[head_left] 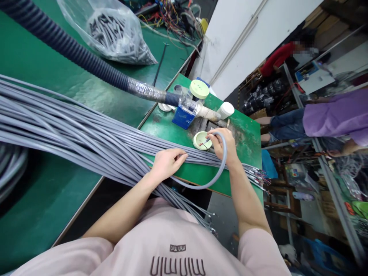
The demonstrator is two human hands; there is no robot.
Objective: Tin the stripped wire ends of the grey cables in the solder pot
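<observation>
**Right hand [222, 143] pinches grey cable [201, 187] at the cream pot [194, 142]**

Here's the right hand, thumb and fingers closed round the grey cable, close to its tip! Thin wires [204, 143] poke out over the mouth of the cream pot; whether they touch its inside, I can't tell. Behind that pinch the grey cable swings in a wide loop, back toward the left hand [168, 163]. And that one lies on the big cable bundle [86, 122], fingers loosely curled; whether they grip anything, I can't tell. The cream pot sits on the green worktop [245, 134], just beyond the cable bundle. Past it, a ribbed hose [86, 61] runs in at the blue box [183, 117], with a white tub [226, 110] nearby.
</observation>
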